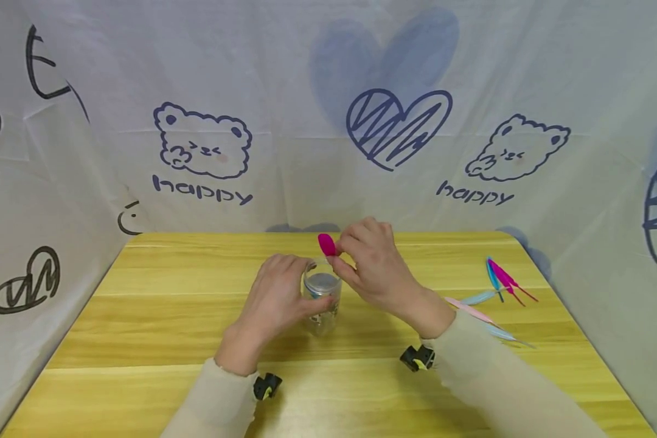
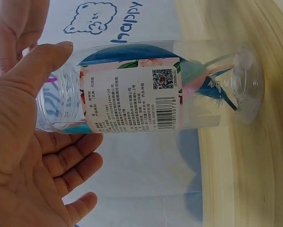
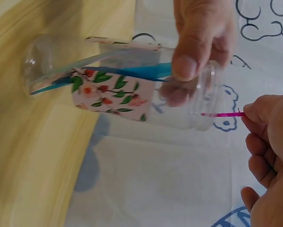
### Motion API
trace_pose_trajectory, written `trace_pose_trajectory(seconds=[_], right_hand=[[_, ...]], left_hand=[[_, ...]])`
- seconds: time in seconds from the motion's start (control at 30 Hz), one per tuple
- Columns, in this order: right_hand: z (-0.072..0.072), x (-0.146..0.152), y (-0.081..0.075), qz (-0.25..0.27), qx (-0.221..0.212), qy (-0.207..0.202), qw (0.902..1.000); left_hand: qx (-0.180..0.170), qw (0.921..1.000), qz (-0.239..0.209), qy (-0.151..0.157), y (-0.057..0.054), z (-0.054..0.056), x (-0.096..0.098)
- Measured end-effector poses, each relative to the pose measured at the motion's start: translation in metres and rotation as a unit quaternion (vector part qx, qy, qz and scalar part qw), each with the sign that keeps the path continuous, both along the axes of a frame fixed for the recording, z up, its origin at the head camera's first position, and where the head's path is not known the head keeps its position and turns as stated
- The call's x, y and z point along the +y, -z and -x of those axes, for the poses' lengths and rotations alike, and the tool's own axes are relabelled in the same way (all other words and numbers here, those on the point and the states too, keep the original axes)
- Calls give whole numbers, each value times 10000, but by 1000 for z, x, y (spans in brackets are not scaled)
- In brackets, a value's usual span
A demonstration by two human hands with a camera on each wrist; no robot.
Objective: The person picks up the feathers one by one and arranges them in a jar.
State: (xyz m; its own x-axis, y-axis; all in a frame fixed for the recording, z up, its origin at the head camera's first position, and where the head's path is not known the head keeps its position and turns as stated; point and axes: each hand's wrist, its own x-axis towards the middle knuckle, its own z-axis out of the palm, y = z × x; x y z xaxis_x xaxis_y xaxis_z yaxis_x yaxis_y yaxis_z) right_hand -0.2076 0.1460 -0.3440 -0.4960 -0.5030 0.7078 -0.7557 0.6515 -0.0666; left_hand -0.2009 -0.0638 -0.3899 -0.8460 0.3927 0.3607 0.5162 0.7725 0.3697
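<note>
A clear plastic jar [image 1: 320, 325] with a floral label [image 3: 114, 96] stands upright on the table. My left hand [image 1: 276, 297] grips it near the mouth, thumb on one side and fingers on the other. Inside lean blue feathers [image 2: 127, 52] and a pink one, their quills down at the base. Between thumb and fingertips, my right hand [image 1: 376, 263] pinches a magenta feather [image 1: 326, 244] over the mouth. Its broad vane points up, and in the right wrist view its thin quill [image 3: 221, 114] reaches into the jar's rim.
On the right of the wooden table [image 1: 159, 328] lie several loose feathers: magenta [image 1: 505, 277], blue [image 1: 493, 275], pink [image 1: 473, 310] and light blue [image 1: 500, 332]. A white printed cloth [image 1: 301, 164] hangs behind the table and along both sides.
</note>
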Motion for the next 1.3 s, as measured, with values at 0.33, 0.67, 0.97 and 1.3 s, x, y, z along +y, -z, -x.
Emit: trace_pose_trajectory(seconds=[0.33,0.67,0.97,1.3], right_hand=[[2,2,11,-523,49,378,9979],[-1,3,16,-735,-88,550,9957],[-3,4,16,-821,-176,615,9946],[-5,1,14,-712,-204,517,9959]], left_hand=[[-40,10000,63,-54,-1,-1,1],[-60,9999,78,-50,0,-1,2],[-119,9999,48,-67,2,-2,2],[-168,9998,32,-79,4,-2,2]])
